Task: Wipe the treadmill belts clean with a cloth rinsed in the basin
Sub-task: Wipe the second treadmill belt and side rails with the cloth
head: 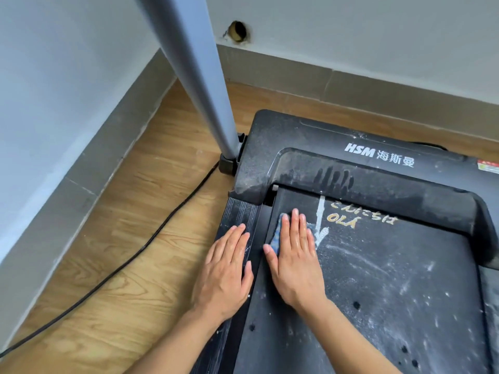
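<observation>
Blue cloth point(276, 236) pinned by right hand point(294, 263), fingers point(295, 225) flat together, at belt point(378, 279) edge; left hand point(226, 271) flat on side rail point(240, 211).

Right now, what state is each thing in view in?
left hand: flat, palm down on side rail.
right hand: flat, pressing cloth onto belt.
cloth: blue, mostly hidden under right hand.
belt: dusty, white streaks.
motor cover: dusty, finger marks in the dust.
cable: lying loose on floor.
</observation>
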The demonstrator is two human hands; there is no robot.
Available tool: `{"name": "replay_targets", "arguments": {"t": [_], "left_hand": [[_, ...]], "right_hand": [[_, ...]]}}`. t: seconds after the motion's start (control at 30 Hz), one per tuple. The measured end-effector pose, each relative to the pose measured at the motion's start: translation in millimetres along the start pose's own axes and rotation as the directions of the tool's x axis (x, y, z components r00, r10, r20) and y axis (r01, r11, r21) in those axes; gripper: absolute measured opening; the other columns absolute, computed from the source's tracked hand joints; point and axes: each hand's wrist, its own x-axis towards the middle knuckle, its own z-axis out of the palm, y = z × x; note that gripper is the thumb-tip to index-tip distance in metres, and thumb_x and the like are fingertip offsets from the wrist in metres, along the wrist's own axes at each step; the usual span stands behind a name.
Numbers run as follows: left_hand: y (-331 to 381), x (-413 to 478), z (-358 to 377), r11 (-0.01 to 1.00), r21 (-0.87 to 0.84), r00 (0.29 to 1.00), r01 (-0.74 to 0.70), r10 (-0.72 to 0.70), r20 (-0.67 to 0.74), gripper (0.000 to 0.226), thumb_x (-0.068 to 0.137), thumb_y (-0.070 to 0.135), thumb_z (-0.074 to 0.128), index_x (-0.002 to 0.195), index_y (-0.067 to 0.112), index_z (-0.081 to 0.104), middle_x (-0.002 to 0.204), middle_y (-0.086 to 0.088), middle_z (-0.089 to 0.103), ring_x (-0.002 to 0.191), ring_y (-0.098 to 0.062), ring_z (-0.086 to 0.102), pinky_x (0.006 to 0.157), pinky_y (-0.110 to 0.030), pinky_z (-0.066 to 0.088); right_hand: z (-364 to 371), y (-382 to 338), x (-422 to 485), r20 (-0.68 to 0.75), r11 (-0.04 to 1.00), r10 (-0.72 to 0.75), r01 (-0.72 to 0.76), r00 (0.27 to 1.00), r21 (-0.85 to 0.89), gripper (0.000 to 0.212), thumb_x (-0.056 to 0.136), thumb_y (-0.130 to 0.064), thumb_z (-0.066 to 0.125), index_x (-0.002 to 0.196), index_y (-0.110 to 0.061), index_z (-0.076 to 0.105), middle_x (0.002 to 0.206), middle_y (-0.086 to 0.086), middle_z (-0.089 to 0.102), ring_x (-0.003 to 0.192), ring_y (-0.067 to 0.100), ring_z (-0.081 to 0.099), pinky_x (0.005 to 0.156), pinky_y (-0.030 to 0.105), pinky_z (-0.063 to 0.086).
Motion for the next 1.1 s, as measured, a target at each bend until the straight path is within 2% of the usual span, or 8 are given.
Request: {"name": "replay_targets", "arguments": {"t": [0.2, 0.43, 0.6, 0.7, 0.83, 0.9, 0.97, 1.1], "left_hand": [[-1, -1, 2, 1.000, 0.025, 1.000, 0.003, -0.003, 0.010, 0.061, 0.102, 0.033, 0.047, 0.158, 0.009, 0.041, 0.172, -0.001, 0.027, 0.159, -0.015, 0.024, 0.126, -0.040, 0.028], [-1, -1, 1, 1.000, 0.020, 1.000, -0.001, 0.001, 0.006, 0.061, 0.102, 0.033, 0.046, 0.158, 0.008, 0.042, 0.171, -0.002, 0.027, 0.159, -0.016, 0.024, 0.126, -0.041, 0.030], [-1, -1, 1, 1.000, 0.019, 1.000, 0.001, -0.001, -0.001, 0.061, 0.102, 0.033, 0.045, 0.157, 0.008, 0.043, 0.171, -0.003, 0.029, 0.158, -0.017, 0.025, 0.125, -0.041, 0.030], [0, 0, 0, 1.000, 0.009, 1.000, -0.003, 0.003, -0.007, 0.060, 0.102, 0.032, 0.046, 0.157, 0.008, 0.043, 0.171, -0.003, 0.030, 0.158, -0.018, 0.027, 0.126, -0.040, 0.029], [-1, 1, 0, 0.999, -0.049, 0.999, -0.005, 0.004, -0.034, 0.055, 0.105, 0.028, 0.038, 0.155, 0.007, 0.047, 0.168, -0.002, 0.035, 0.156, -0.018, 0.032, 0.126, -0.039, 0.027], [-1, 0, 1, 0.997, -0.082, 0.999, -0.013, 0.010, -0.040, 0.052, 0.106, 0.025, 0.035, 0.153, 0.006, 0.048, 0.167, -0.002, 0.036, 0.155, -0.019, 0.033, 0.126, -0.039, 0.028], [-3, 0, 1, 0.994, -0.109, 0.999, -0.015, 0.010, -0.045, 0.050, 0.107, 0.023, 0.034, 0.152, 0.006, 0.049, 0.167, -0.003, 0.037, 0.155, -0.019, 0.034, 0.125, -0.040, 0.029], [-5, 0, -1, 0.982, -0.191, 0.998, 0.015, -0.027, -0.060, 0.050, 0.107, 0.021, 0.033, 0.152, 0.007, 0.049, 0.166, -0.001, 0.039, 0.153, -0.018, 0.036, 0.125, -0.035, 0.028]], "right_hand": [[-24, 11, 65, 0.034, 0.999, 0.018, -0.016, 0.999, -0.050, 0.076, 0.110, -0.055, 0.018, 0.165, -0.010, -0.007, 0.171, 0.012, -0.022, 0.158, 0.026, -0.024, 0.131, 0.045, -0.003], [-24, 8, 47, 0.070, 0.995, 0.003, -0.010, 0.998, 0.098, 0.076, 0.110, -0.040, 0.038, 0.166, -0.008, -0.003, 0.172, 0.012, -0.019, 0.159, 0.025, -0.020, 0.130, 0.040, -0.005], [-21, 13, 56, -0.007, 0.986, -0.027, 0.028, 1.000, 0.166, 0.056, 0.111, -0.012, 0.029, 0.165, -0.008, 0.017, 0.174, 0.010, 0.006, 0.161, 0.024, -0.002, 0.131, 0.044, 0.009], [-13, 8, 4, -0.026, 0.987, -0.117, 0.119, 0.993, 0.110, 0.068, 0.092, 0.003, 0.027, 0.160, 0.000, 0.030, 0.168, 0.018, 0.023, 0.159, 0.032, 0.006, 0.129, 0.043, 0.011], [23, -18, -119, 0.043, 0.965, -0.248, 0.251, 0.968, -0.072, 0.057, 0.099, -0.009, 0.023, 0.146, 0.003, 0.054, 0.161, 0.023, 0.039, 0.155, 0.037, 0.019, 0.122, 0.043, 0.017], [20, -30, -148, 0.192, 0.973, -0.206, 0.221, 0.960, -0.061, 0.065, 0.103, -0.044, 0.038, 0.148, 0.001, 0.052, 0.163, 0.023, 0.036, 0.153, 0.037, 0.027, 0.119, 0.042, 0.024], [14, -34, -135, 0.192, 0.983, -0.170, 0.180, 0.967, -0.035, 0.092, 0.093, -0.070, 0.046, 0.153, -0.001, 0.045, 0.164, 0.022, 0.036, 0.154, 0.036, 0.030, 0.117, 0.043, 0.028], [-6, -17, -30, 0.116, 0.990, -0.122, 0.130, 0.986, -0.062, 0.100, 0.100, -0.077, 0.024, 0.164, -0.001, 0.010, 0.173, 0.020, 0.001, 0.161, 0.033, 0.001, 0.128, 0.046, 0.013]]}}
